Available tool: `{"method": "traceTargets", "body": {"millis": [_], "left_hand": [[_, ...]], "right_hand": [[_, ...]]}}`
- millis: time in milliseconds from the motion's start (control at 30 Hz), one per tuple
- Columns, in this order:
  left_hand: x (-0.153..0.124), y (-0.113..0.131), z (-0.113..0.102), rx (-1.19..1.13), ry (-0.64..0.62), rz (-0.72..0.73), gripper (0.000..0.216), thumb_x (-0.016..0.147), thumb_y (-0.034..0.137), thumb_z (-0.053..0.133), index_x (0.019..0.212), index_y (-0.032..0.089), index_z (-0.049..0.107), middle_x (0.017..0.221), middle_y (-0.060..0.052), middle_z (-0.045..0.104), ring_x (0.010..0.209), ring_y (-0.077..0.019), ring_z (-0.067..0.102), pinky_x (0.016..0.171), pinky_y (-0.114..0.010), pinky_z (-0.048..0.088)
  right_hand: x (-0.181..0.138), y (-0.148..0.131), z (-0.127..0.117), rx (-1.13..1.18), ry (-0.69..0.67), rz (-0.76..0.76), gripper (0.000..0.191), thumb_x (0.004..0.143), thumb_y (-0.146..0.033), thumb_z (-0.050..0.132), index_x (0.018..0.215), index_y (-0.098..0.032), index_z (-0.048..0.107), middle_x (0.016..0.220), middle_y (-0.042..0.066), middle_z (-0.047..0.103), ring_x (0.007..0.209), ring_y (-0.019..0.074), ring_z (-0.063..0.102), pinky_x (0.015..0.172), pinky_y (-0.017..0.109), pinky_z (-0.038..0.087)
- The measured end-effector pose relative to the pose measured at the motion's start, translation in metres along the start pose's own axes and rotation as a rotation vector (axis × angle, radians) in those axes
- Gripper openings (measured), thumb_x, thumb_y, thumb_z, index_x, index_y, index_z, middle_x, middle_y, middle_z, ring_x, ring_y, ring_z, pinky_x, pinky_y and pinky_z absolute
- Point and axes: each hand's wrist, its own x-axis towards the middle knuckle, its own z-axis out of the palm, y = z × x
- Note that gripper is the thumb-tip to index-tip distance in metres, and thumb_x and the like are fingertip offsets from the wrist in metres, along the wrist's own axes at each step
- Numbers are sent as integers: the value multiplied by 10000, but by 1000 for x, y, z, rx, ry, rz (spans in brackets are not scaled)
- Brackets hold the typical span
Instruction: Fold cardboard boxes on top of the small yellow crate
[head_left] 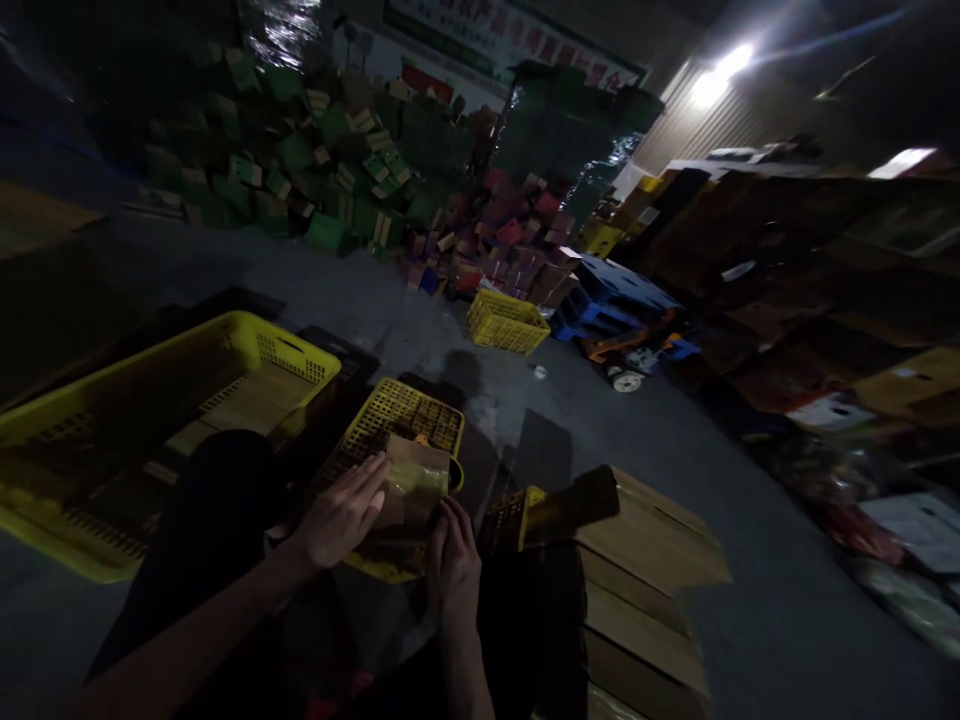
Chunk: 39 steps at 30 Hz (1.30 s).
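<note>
- Over on the left, nearest to me, sits a large yellow crate (251, 335) with flat pieces of brown cardboard (259, 400) lying in it; the person's dark-clothed knee (232, 470) juts up in front of it.
- Behind that, across the floor, green boxes (300, 150) lie tumbled in a heap.
- The left hand (346, 515) rests palm down, fingers straight and close together, its fingertips touching the left side of a small cardboard piece (409, 492); it is pressing, not pinching.
- That cardboard piece lies between the two hands, over a smaller yellow crate (405, 402), with a glossy strip (431, 480) across its face. I can't tell whether it rests on the crate or partly inside.
- A yellow ring (458, 474) shows at its right edge.
- Just below the ring, the right hand (454, 555) has its fingers bent against the cardboard's near right corner; I can't tell whether they pinch it.
- Farther back are heaped red boxes (517, 235), another yellow crate (508, 325) and blue pallets (607, 290).
- Near the right hand's side, long cardboard sheets (645, 550) lie stacked.
</note>
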Motion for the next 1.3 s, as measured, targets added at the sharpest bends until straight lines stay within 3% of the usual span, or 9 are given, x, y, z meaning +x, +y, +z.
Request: {"method": "traceTargets", "body": {"millis": [200, 333, 567, 667, 800, 1000, 1300], "left_hand": [[3, 7, 8, -56, -6, -67, 532, 1069, 277, 360, 1582, 140, 388, 1587, -126, 477, 1435, -253, 498, 1192, -423, 432], [6, 8, 9, -59, 7, -110, 536, 1057, 274, 369, 1576, 143, 398, 1580, -133, 482, 1426, -261, 500, 1178, -423, 443], [14, 4, 10, -130, 77, -148, 519, 1050, 255, 366, 1557, 182, 443, 1496, -130, 555, 1381, -272, 538, 1149, -409, 480], [16, 3, 12, -211, 85, -161, 513, 1047, 237, 355, 1548, 183, 455, 1485, -132, 556, 1365, -255, 556, 1145, -394, 487], [11, -4, 19, -343, 72, -223, 505, 1053, 258, 347, 1540, 193, 462, 1526, -115, 532, 1411, -232, 520, 1177, -384, 459], [-3, -19, 24, -515, 20, -388, 523, 1035, 230, 322, 1552, 213, 400, 1514, -81, 567, 1393, -188, 547, 1143, -363, 493], [-2, -25, 8, -730, -72, -379, 514, 1057, 271, 301, 1554, 192, 406, 1545, -69, 539, 1424, -193, 515, 1166, -369, 473]], "right_hand": [[23, 3, 1, -61, -25, -100, 421, 1069, -297, 378, 1388, -170, 623, 1457, 140, 613, 1464, 258, 462, 1168, 508, 468], [41, 6, 12, -119, -52, -148, 433, 1072, -288, 349, 1378, -159, 626, 1456, 131, 613, 1534, 271, 334, 1215, 570, 395], [47, -9, 29, -256, -16, -136, 439, 1063, -284, 349, 1389, -154, 613, 1401, 181, 619, 1469, 321, 411, 1192, 660, 340], [47, -24, 34, -274, -37, -148, 439, 1055, -258, 353, 1378, -136, 624, 1382, 189, 627, 1422, 321, 458, 1181, 639, 357], [50, -46, 45, -245, -112, -190, 430, 1021, -213, 397, 1382, -156, 624, 1325, 173, 663, 1324, 306, 536, 1152, 585, 405], [52, -68, 59, -250, -217, -257, 408, 976, -193, 487, 1349, -139, 642, 1362, 183, 651, 1334, 340, 522, 1131, 574, 416], [54, -76, 51, -249, -235, -275, 433, 1006, -169, 415, 1391, -212, 608, 1412, 130, 642, 1357, 327, 504, 1098, 579, 420]]}}
